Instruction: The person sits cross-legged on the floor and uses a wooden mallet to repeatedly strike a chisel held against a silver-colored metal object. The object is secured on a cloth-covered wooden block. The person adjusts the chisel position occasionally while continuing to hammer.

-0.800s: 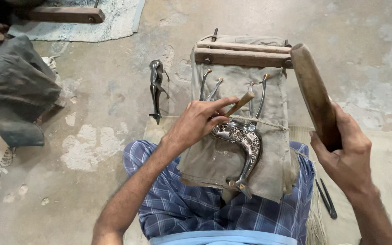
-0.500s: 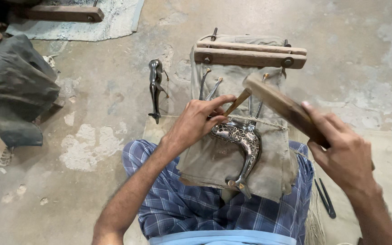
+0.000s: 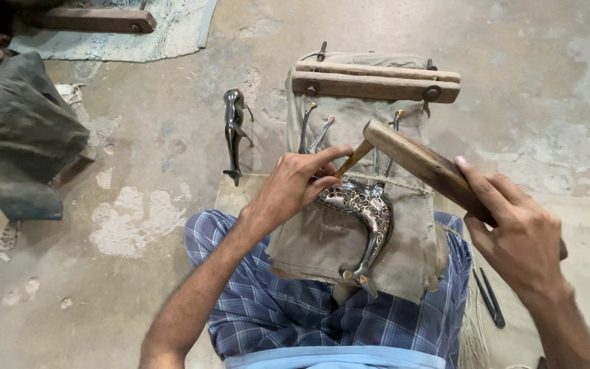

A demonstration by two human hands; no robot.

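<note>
Head view: bare concrete floor (image 3: 138, 171), patched and stained; person seated on it, blue checked cloth over the legs. Surface: a cloth-covered wooden work stand (image 3: 377, 82) running from the lap toward the far side, two wooden bars bolted across its far end.

Item 1: metal animal figure (image 3: 367, 219), silvery with patterned body, lying on the stand's cloth, long axis near to far, legs pointing far.
Item 2: small chisel (image 3: 351, 158), pinched closed in the left hand (image 3: 295, 191) grip, tip on the figure's body, shaft slanting up to the right.
Item 3: wooden mallet (image 3: 418, 160), right hand (image 3: 520, 239) grip wrapped shut round its handle; head just right of and touching or nearly touching the chisel's top (contact uncertain).
Item 4: second dark metal figure (image 3: 233, 133), on the floor left of the stand.
Item 5: dark thin tools (image 3: 489, 297), near right.
Item 6: grey cloth bundle (image 3: 18, 130), far left.
</note>
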